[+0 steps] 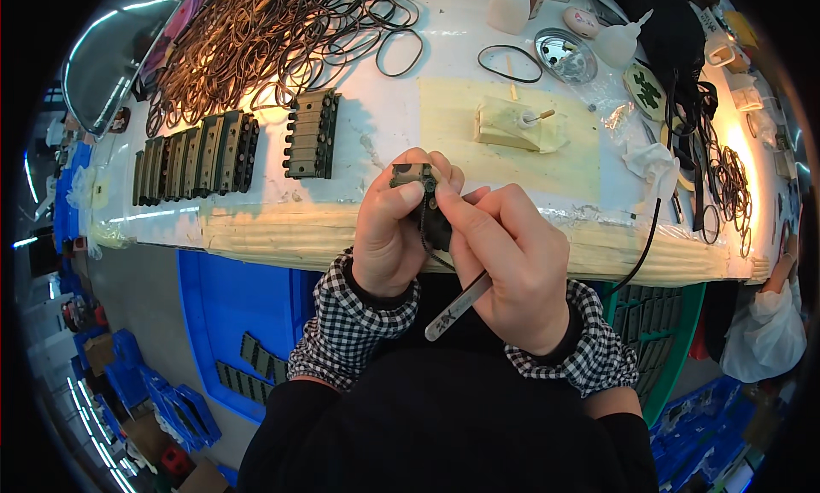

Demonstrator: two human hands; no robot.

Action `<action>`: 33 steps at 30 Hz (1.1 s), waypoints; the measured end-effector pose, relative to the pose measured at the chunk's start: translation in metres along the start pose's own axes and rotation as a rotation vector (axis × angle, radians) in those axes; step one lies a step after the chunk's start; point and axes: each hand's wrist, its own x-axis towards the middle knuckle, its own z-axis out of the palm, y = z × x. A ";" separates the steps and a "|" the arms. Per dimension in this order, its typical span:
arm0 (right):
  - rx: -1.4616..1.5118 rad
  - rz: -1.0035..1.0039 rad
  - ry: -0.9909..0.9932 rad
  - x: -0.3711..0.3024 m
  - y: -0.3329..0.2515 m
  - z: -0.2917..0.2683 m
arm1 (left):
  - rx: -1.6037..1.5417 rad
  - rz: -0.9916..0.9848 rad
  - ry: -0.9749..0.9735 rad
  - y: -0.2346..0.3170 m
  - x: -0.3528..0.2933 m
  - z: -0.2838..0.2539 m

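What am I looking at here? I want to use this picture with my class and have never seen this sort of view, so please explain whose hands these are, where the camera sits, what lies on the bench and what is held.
There is no machine: a person works with bare hands. The one picture comes from a wide camera on the person's head, looking down, so straight edges bend near the rim. The left hand grips a small olive-green ridged block. The right hand holds slim metal tweezers against it, near a thin black ring. On the white workbench lie more green blocks, one block apart, a heap of dark rubber rings, a small metal dish and white squeeze bottles. A blue bin sits below.
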 end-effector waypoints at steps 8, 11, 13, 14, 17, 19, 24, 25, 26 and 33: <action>-0.044 -0.002 -0.012 -0.005 0.002 0.000 | 0.000 -0.029 0.015 0.000 0.001 -0.001; -0.018 -0.108 0.030 -0.005 0.025 0.005 | -0.074 -0.051 0.040 0.001 0.005 -0.007; 0.085 -0.038 -0.022 -0.005 0.022 -0.001 | -0.152 -0.055 0.109 0.003 0.007 -0.006; 0.136 -0.003 -0.049 -0.005 0.018 -0.006 | -0.191 -0.054 0.065 0.004 0.008 -0.008; 0.060 -0.061 -0.164 -0.012 0.022 -0.019 | -0.275 -0.065 0.047 0.006 0.009 -0.012; 0.051 -0.082 -0.177 -0.023 0.030 -0.017 | -0.280 -0.074 0.038 0.006 0.009 -0.010; 0.204 0.009 -0.113 -0.025 0.030 -0.014 | -0.329 -0.095 0.044 0.008 0.010 -0.015; 0.229 0.013 -0.100 -0.024 0.031 -0.014 | -0.346 -0.094 0.049 0.008 0.010 -0.015; 0.235 0.007 -0.097 -0.024 0.031 -0.013 | -0.363 -0.092 0.054 0.009 0.010 -0.015; 0.140 -0.059 -0.189 -0.015 0.036 -0.019 | -0.292 -0.057 0.081 0.006 0.011 -0.016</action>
